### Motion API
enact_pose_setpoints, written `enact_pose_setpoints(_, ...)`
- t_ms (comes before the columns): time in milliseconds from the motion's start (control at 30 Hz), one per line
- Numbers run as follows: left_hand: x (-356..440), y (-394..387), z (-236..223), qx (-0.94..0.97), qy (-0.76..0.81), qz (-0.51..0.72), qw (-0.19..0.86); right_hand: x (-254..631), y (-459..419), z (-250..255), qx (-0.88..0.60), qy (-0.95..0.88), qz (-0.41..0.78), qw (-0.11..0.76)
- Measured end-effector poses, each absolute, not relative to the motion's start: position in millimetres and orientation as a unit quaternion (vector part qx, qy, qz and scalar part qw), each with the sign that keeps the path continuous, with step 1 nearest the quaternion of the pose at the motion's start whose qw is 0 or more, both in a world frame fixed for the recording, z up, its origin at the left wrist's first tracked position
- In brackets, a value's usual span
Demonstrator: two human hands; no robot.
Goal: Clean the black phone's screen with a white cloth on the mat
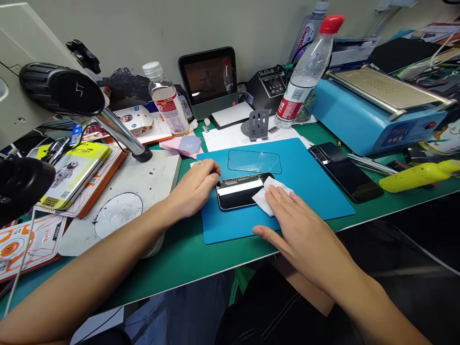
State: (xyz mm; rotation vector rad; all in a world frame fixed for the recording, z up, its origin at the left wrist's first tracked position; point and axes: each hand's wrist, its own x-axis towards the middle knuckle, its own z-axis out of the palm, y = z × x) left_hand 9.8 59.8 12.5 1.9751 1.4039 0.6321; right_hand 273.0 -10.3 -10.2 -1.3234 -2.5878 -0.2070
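Observation:
A black phone (239, 190) lies face up on a blue work mat (312, 187). My left hand (196, 187) rests at the phone's left end, fingers curled against its edge, holding it in place. My right hand (291, 218) lies flat with its fingers pressing a white wipe (268, 191) onto the right part of the screen. Just beyond the phone, a clear screen protector (254, 161) lies on the mat.
A second black phone (345, 171) lies right of the mat, with a yellow bottle (419, 175) and a blue machine (373, 112) behind. A microscope base (122, 201) and product boxes (72, 175) stand left. Two water bottles (167, 100), a small screen (210, 79) and a phone stand (258, 125) are at the back.

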Motion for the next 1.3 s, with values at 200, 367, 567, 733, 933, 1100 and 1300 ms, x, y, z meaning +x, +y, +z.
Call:
enact_pose_setpoints(200,12,59,13,0.751,0.527,0.247,0.311,234,-12,-21,-0.524,-0.840,-0.114,0.087)
enact_pose_setpoints(367,13,59,13,0.742,0.527,0.284,0.300,181,-6,-19,-0.567,-0.815,-0.097,0.073)
enact_pose_setpoints(567,13,60,12,0.739,0.531,0.291,0.295,153,-3,-15,-0.527,-0.843,-0.066,0.088)
enact_pose_setpoints(733,12,59,13,0.745,0.531,0.271,0.298,186,-10,-10,-0.434,-0.893,-0.018,0.122)
enact_pose_setpoints(933,12,59,15,0.749,0.535,0.261,0.291,246,-9,-9,-0.418,-0.898,0.029,0.135)
enact_pose_setpoints(1100,13,59,15,0.758,0.529,0.250,0.289,252,-7,-13,-0.392,-0.911,-0.011,0.126)
enact_pose_setpoints(1300,12,60,13,0.763,0.522,0.249,0.289,227,-4,-15,-0.369,-0.920,-0.031,0.130)
